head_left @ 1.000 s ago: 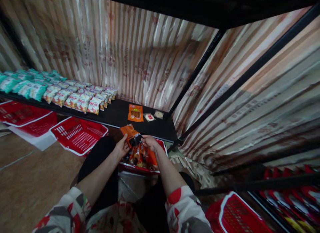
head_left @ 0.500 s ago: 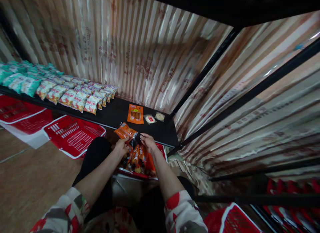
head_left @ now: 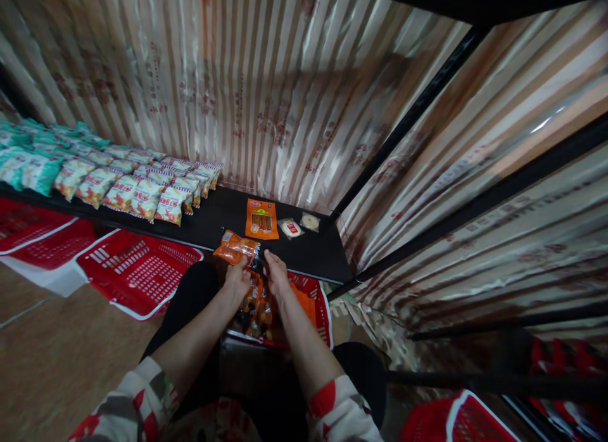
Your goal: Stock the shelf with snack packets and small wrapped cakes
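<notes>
An orange and black snack packet is held between my two hands, over the front edge of the black shelf. My left hand pinches its lower side, and my right hand grips its dark right end. Right below them is a red basket that holds several more orange and black packets. Behind my hands, a flat orange packet lies on the shelf, with two small clear-wrapped round pieces, one with a red label and one plain, to its right.
Rows of white snack bags and teal bags fill the shelf's left part. Red baskets stand below it on the left, and another red basket is at lower right. Black frame bars cross before the striped sheeting.
My right hand has come down over the packet's right end, closer to my left hand. The packet lies flatter across the shelf edge. The whole view has shifted slightly.
</notes>
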Motion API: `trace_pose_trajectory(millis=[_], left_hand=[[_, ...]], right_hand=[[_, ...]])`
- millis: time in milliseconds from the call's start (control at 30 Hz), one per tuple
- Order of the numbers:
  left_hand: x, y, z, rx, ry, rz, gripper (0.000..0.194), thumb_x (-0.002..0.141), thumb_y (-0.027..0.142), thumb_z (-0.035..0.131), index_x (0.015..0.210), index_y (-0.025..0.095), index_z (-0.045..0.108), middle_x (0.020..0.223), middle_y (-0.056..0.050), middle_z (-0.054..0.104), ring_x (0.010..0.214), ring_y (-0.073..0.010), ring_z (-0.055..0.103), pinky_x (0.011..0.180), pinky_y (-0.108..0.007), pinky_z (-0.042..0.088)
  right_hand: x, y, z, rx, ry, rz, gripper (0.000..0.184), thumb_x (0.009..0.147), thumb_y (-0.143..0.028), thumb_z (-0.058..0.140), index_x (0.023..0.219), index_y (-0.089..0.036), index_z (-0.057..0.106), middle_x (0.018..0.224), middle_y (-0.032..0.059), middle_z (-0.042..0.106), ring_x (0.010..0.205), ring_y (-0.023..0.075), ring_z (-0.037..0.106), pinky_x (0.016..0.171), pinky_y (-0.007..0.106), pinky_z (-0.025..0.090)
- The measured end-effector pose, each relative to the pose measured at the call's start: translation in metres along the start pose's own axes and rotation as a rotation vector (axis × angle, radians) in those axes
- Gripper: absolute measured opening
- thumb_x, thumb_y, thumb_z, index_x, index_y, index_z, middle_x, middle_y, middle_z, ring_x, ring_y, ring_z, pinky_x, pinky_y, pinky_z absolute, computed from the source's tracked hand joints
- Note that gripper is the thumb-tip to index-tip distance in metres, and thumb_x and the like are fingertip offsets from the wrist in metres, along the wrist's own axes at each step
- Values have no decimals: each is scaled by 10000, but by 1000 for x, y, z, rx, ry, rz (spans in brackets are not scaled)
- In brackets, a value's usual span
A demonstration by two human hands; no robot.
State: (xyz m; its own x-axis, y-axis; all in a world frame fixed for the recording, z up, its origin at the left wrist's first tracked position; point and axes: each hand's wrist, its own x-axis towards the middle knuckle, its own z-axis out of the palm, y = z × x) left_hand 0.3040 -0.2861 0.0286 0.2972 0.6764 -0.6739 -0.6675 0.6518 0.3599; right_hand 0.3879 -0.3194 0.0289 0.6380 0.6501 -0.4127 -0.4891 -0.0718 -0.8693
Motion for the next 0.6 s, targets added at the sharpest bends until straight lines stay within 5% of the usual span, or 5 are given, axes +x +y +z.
trace_pose_trajectory(millis=[300, 600], left_hand=[[1, 10, 2, 56, 16, 79, 169, 786, 52, 610, 784, 202, 533, 663, 47, 613, 595, -65, 614, 587, -151, 479], [5, 28, 3, 127, 48, -22, 128, 793, 76, 615, 765, 181, 548, 679, 31, 601, 569, -46, 577, 591, -138, 464]], right_hand=[[0, 27, 15, 98, 20, -141, 417, 549, -378, 778, 869, -186, 593, 815, 1, 672, 751, 123, 629, 716, 223, 502], [4, 32, 30, 77, 154, -90, 327, 608, -272, 740, 888, -200, 587, 821, 21, 680, 765, 156, 653, 654, 241, 530]])
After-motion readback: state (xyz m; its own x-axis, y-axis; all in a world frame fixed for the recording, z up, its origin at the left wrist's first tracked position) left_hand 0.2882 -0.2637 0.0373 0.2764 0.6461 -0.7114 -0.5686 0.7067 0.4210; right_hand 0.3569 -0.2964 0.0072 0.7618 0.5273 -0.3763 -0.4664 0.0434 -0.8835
